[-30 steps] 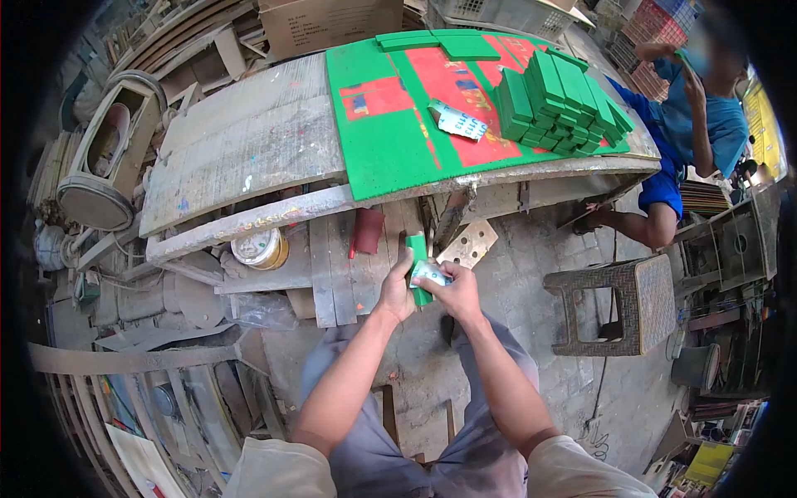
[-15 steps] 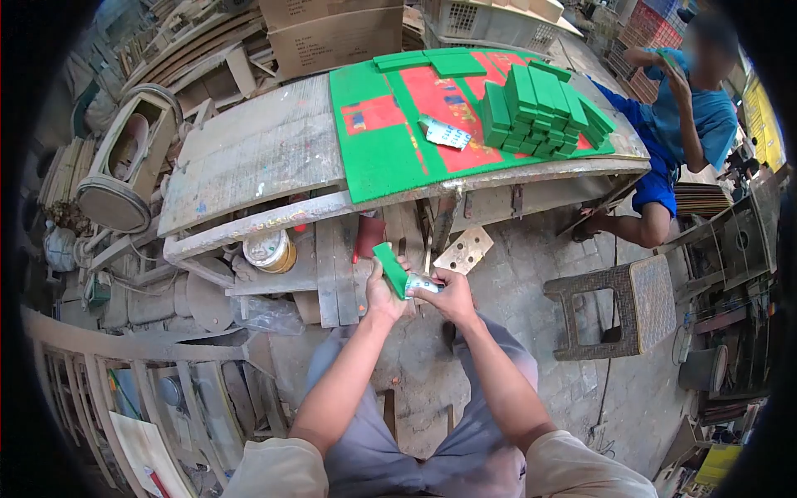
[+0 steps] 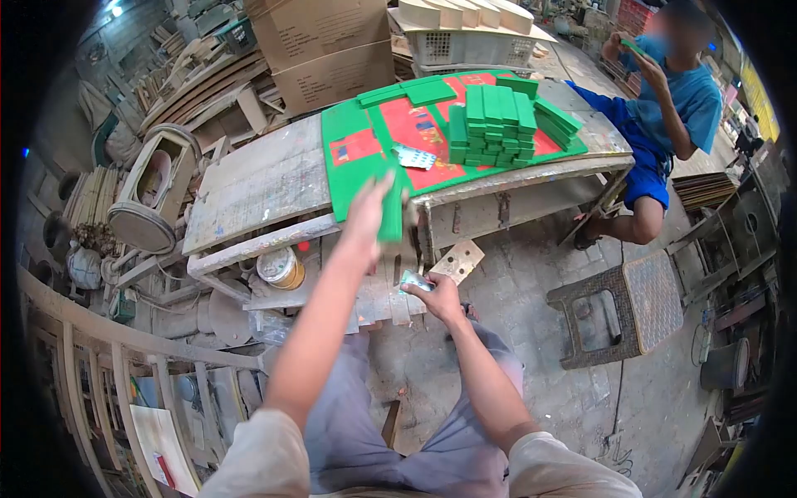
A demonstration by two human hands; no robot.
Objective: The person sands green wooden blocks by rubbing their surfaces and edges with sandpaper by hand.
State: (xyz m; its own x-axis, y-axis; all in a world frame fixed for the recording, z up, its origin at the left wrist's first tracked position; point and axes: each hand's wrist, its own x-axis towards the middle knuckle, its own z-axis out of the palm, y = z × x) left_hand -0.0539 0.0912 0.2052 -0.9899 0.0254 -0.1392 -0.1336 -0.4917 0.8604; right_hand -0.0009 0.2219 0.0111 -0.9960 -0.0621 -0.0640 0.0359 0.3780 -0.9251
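Note:
My left hand [image 3: 365, 217], blurred by motion, is wrapped round a green block [image 3: 390, 217] at the front edge of the green and red board [image 3: 344, 187]. Lower down, my right hand [image 3: 440, 295] pinches a small piece of printed sandpaper-like sheet [image 3: 417, 282]. On the board lies another printed sheet [image 3: 415, 157], just beyond my left hand. A stack of green blocks [image 3: 501, 116] stands to its right, and a few flat green pieces [image 3: 430, 91] lie along the back edge.
The board rests on a worn wooden bench [image 3: 253, 178]. Under it are a paint bucket [image 3: 281, 268] and a plate with holes [image 3: 457, 262]. A woven stool [image 3: 652, 303] stands at the right. Behind it a person [image 3: 677, 108] sits holding a green piece. Cardboard boxes [image 3: 332, 79] stand behind.
My left hand has carried the green block up and forward to the board, away from my right hand. The right hand keeps the small sheet. The head view has tilted upward.

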